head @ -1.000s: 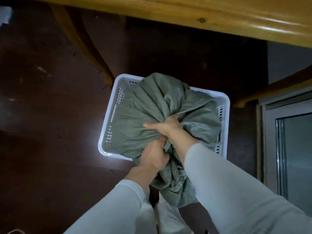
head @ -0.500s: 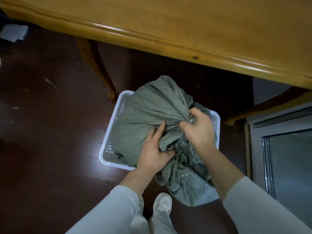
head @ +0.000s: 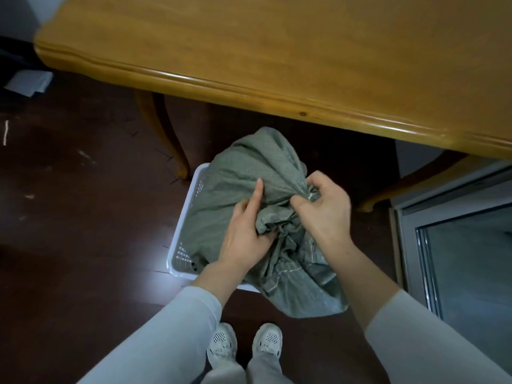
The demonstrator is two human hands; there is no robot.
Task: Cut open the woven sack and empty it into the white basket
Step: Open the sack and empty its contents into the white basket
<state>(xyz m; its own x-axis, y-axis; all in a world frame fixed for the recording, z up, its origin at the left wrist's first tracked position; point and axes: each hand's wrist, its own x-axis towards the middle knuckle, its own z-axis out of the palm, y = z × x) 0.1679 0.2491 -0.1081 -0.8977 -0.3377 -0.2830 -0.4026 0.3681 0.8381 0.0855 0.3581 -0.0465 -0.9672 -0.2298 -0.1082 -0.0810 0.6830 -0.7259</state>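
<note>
Two hands (head: 243, 234) (head: 324, 214), one sack (head: 249, 173), one basket (head: 181, 254).

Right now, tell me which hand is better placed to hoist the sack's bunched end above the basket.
Right, probably. The right hand pinches bunched fabric of the woven sack beside the pale stitching, above the white basket; the left hand grips a lower fold, index finger straight.
</note>
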